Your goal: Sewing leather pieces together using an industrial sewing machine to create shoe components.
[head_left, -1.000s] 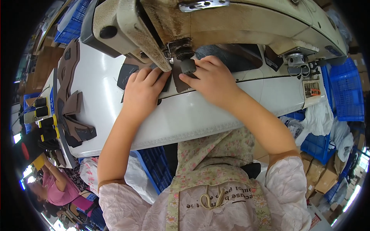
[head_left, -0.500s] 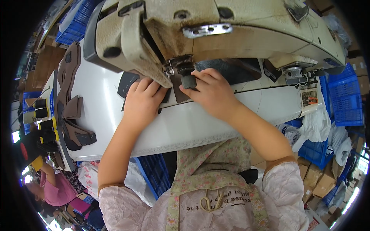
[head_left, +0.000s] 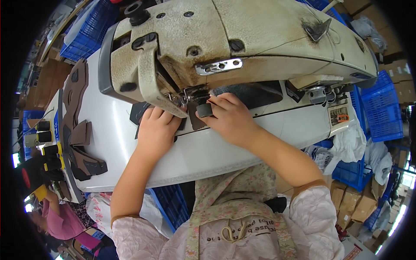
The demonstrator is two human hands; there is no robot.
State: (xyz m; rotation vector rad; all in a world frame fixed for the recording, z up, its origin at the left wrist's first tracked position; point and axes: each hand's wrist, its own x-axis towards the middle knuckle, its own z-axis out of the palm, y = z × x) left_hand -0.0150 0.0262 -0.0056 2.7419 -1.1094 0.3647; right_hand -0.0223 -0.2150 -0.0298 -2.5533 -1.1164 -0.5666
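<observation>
A sewing machine with a stained cream body stands over the white table. Beneath its needle area lies a brown leather-like piece. My left hand presses on the work left of the needle, fingers bent and close together; the machine's lever hides some fingertips. Beside that hand lies a dark, stitched part, and I cannot tell whether it belongs to the same piece. My right hand curls round the dark roller, its thumb at the brown piece's edge. The roller covers part of its grip.
Cut brown parts lie along the table's left end. Thread spools stand farther left. Blue crates and cardboard boxes stand at the right. Another person in pink sits at the lower left.
The machine and table appear lower in the picture as the view shifts. Both hands keep their places at the needle area, holding the brown piece.
</observation>
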